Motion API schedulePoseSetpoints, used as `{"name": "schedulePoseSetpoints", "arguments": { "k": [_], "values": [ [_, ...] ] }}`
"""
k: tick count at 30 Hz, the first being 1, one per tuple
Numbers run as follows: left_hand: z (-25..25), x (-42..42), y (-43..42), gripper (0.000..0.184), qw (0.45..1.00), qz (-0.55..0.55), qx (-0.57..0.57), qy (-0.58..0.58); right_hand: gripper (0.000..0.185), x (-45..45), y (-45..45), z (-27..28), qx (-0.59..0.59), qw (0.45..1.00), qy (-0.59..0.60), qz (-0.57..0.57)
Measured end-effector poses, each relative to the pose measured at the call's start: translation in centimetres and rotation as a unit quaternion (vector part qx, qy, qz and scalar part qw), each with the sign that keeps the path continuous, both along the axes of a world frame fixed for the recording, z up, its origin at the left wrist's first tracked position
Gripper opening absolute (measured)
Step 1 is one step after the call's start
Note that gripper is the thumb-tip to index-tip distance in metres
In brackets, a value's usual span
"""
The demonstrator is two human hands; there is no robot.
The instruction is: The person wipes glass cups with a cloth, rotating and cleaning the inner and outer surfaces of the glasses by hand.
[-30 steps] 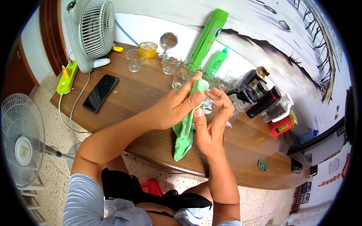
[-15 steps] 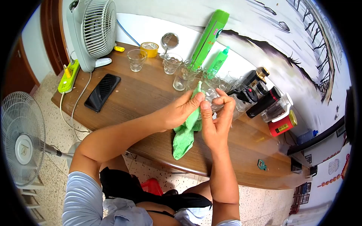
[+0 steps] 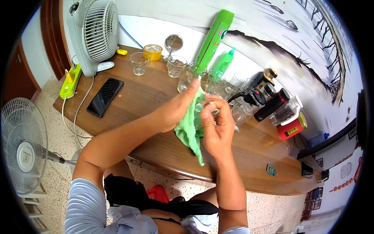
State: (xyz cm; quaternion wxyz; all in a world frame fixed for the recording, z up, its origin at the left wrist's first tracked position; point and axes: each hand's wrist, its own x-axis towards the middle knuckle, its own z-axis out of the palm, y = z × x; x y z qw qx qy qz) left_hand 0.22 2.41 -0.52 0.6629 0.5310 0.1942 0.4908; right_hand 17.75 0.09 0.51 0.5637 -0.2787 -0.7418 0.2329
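A green cloth (image 3: 189, 126) hangs from my left hand (image 3: 178, 108), its thumb pointing up along the cloth's top edge and its other fingers mostly hidden. My right hand (image 3: 219, 126) is curled round a small clear glass (image 3: 209, 108), which touches the cloth between the two hands. Behind the hands stand several clear glasses on the wooden table, among them one glass (image 3: 139, 64) at the left and another glass (image 3: 176, 67) nearer the middle. A glass pot with a black handle (image 3: 249, 102) is just right of my right hand.
Left on the table (image 3: 152, 113) are a black phone (image 3: 105, 97), a box fan (image 3: 95, 37) and yellow tape (image 3: 152, 52). A green can (image 3: 214, 41), green spray bottle (image 3: 224, 64), black flask (image 3: 272, 105) and red tin (image 3: 292, 126) line the wall. A floor fan (image 3: 25, 150) stands left.
My left hand has tilted upward, thumb raised. The cloth has spread and shifted left, its lower corner swinging right. My right hand has moved slightly left and down with the glass.
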Motion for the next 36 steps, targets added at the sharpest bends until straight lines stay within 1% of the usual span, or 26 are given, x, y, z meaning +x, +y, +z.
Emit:
{"name": "schedulePoseSetpoints", "arguments": {
  "k": [1,2,4,5,7,8,11,14,15,18,19,20,22,23,24,25,27,29,30,32,34,35,36],
  "values": [
    [0.1,0.2,-0.5,0.071,0.999,-0.006,0.025,0.023,0.019,-0.1,-0.2,-0.1,-0.066,0.997,0.050,-0.003],
    [0.0,0.5,-0.7,0.067,0.997,0.018,0.054,0.058,0.018,0.5,0.7,-0.5,-0.048,0.996,0.070,-0.014],
    [-0.4,1.2,-1.0,0.061,0.983,0.063,0.113,0.128,0.017,1.1,0.9,0.2,-0.047,0.995,0.067,-0.060],
    [-0.3,1.1,-1.1,0.061,0.972,0.065,0.138,0.179,0.016,1.2,1.0,0.0,-0.046,0.995,0.065,-0.060],
    [-1.4,1.6,-0.7,0.060,0.969,0.109,0.153,0.163,0.014,1.3,1.4,-0.5,-0.044,0.996,0.061,-0.057],
    [-1.8,1.7,-0.5,0.061,0.966,0.132,0.161,0.155,0.013,1.4,1.5,-0.6,-0.067,0.995,0.059,-0.032],
    [-0.1,0.1,-0.9,0.061,0.972,0.073,0.128,0.184,0.011,1.3,0.6,-0.3,-0.150,0.987,0.053,0.031],
    [0.3,0.0,-0.5,0.068,0.999,0.002,-0.004,0.048,0.013,0.8,-0.4,0.2,-0.102,0.993,0.003,0.057],
    [0.5,0.4,-0.6,0.077,0.997,0.026,-0.068,0.012,0.015,1.1,-0.5,0.2,-0.108,0.991,-0.001,0.081],
    [1.1,-0.5,-0.4,0.080,0.988,-0.063,-0.140,-0.029,0.015,1.2,-0.9,0.4,-0.075,0.989,-0.014,0.126],
    [1.3,-0.3,-0.5,0.082,0.988,-0.067,-0.133,-0.041,0.016,1.2,-0.7,0.5,-0.049,0.993,-0.030,0.107],
    [1.1,-0.3,-0.4,0.081,0.989,-0.067,-0.126,-0.026,0.016,1.2,-0.6,0.7,-0.023,0.995,-0.046,0.087],
    [0.4,-0.5,0.0,0.081,0.992,-0.065,-0.111,0.004,0.017,0.6,-0.9,0.7,-0.045,0.998,-0.025,0.035],
    [-0.1,-0.3,0.2,0.081,0.999,-0.010,-0.026,0.040,0.017,0.5,-0.7,0.7,-0.052,0.998,-0.003,0.019],
    [-0.4,0.3,0.3,0.082,0.994,0.044,0.059,0.076,0.016,0.6,-0.4,0.6,-0.076,0.997,0.018,0.015],
    [-0.7,0.7,0.2,0.084,0.978,0.098,0.144,0.110,0.016,0.9,-0.1,0.5,-0.100,0.994,0.039,0.009],
    [-0.6,0.5,-0.5,0.086,0.950,0.120,0.181,0.224,0.015,1.5,0.2,0.9,-0.158,0.985,0.072,-0.002],
    [0.4,0.1,-1.6,0.091,0.915,0.126,0.197,0.328,0.015,1.7,0.4,0.9,-0.187,0.980,0.072,0.002],
    [-0.1,0.0,-1.5,0.092,0.896,0.153,0.248,0.336,0.015,1.8,0.5,0.9,-0.201,0.977,0.073,0.004],
    [-1.8,0.1,-1.1,0.097,0.847,0.205,0.347,0.346,0.017,1.7,0.7,0.2,-0.193,0.980,0.041,0.009],
    [-1.9,0.1,-0.9,0.101,0.831,0.232,0.376,0.339,0.021,1.0,0.6,-0.3,-0.181,0.983,0.030,-0.001],
    [-1.8,0.1,-0.8,0.104,0.822,0.245,0.390,0.336,0.026,1.1,0.4,-0.2,-0.162,0.987,-0.001,-0.012],
    [-1.6,0.1,-0.9,0.104,0.830,0.241,0.377,0.332,0.027,1.1,0.2,-0.1,-0.160,0.987,-0.007,-0.004]
  ]
}}
